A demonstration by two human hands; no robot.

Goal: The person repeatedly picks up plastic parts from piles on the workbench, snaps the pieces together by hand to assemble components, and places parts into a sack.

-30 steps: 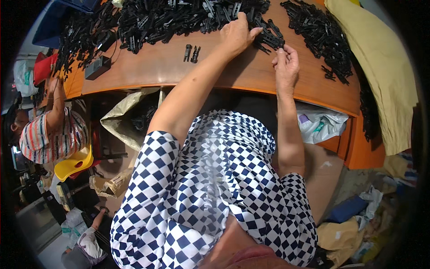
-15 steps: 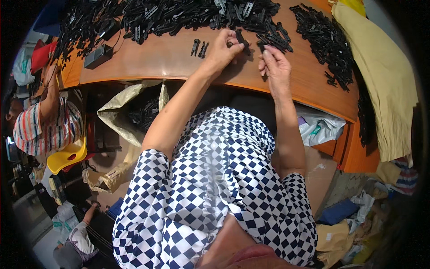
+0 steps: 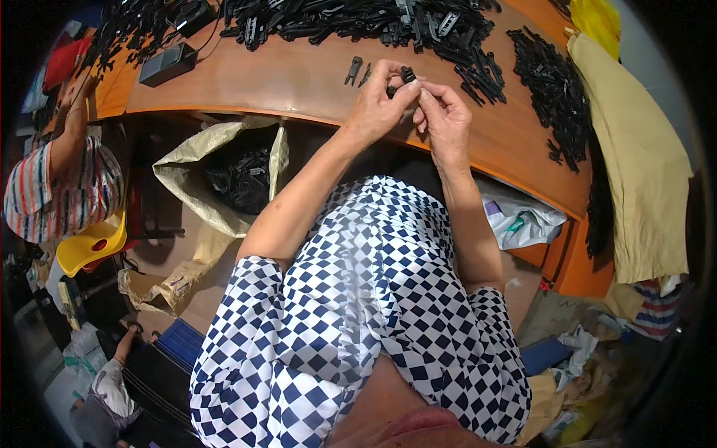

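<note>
Both hands have drawn back from the pile of black plastic parts (image 3: 358, 22) and now meet above the near edge of the orange surface (image 3: 299, 82). My left hand (image 3: 377, 108) pinches a small black part (image 3: 407, 74) between thumb and fingertips; the grip is clenched on it. My right hand (image 3: 444, 112) touches the left, its fingertips curled toward the same part; I cannot tell whether that grip closes on the part or only steadies it. The part is held above the surface, just nearer than the pile. 2 loose black pieces (image 3: 357, 71) lie on the surface just left of the left hand. A dark box (image 3: 168, 63) sits on the surface well left of them. An open sack of black parts (image 3: 239, 175) stands under the surface edge. Another person in a striped shirt (image 3: 52, 190) is far left of the surface.
</note>
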